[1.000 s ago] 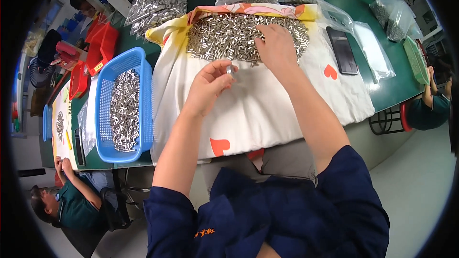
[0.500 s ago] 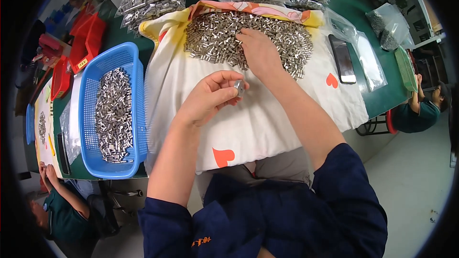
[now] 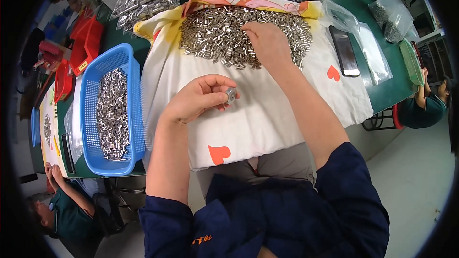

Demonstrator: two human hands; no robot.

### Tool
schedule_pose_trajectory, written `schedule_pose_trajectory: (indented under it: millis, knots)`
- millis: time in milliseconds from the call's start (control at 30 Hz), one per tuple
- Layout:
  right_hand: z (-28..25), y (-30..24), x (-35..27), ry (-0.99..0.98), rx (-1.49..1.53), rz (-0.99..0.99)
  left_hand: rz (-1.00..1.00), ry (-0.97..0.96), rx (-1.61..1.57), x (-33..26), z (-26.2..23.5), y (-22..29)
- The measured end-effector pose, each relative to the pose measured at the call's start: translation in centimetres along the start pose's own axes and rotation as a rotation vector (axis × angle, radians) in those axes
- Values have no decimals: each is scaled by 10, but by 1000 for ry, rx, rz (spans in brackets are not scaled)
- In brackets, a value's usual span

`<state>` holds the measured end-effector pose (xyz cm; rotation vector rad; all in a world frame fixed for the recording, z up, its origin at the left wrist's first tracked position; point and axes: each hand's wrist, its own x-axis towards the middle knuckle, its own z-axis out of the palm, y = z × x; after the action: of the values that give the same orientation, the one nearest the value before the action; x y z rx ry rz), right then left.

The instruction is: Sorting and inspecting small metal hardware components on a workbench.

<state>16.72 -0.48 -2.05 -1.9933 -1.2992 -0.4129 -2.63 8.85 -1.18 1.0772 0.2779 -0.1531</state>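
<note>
Lowering toward frame centre, left hand (image 3: 201, 98) is pinching one small metal sleeve (image 3: 231, 95) firmly, while right hand (image 3: 268, 43) is resting half-open, picking in the sleeve pile (image 3: 215, 33); turning it slowly seems wise.

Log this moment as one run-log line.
left hand: holds small metal sleeve at fingertips | right hand: on pile of metal sleeves | cloth: under both | blue basket: part-filled, left

The person wears a dark navy short-sleeved work shirt (image 3: 282, 215) filling the lower middle of the frame, its sleeves ending above the elbows, with small orange embroidered marking on the chest at lower centre. Light grey trousers (image 3: 282, 162) show above it. Both forearms and hands are bare, with no gloves, watch or rings visible.
</note>
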Motion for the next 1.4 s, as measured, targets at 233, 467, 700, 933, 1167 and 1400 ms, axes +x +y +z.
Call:
schedule_pose_trajectory:
  millis: [233,467,700,933,1167,1400]
  knots:
    - [-11,-9,5,134,55,-81,27,48,-26,-3,1,2]
    - [-21,-49,-14,-373,999,482,209,244,-147,-16,6,7]
    - [-21,-54,-28,-427,870,275,289,264,-199,-8,-7,-9]
    - [-21,-58,-30,-332,647,139,264,269,-102,-4,-9,-7]
    - [-15,-58,-34,-207,544,-62,254,334,15,-5,-5,-5]
    - [-28,-59,-28,-414,700,134,249,275,-16,-11,-9,-4]
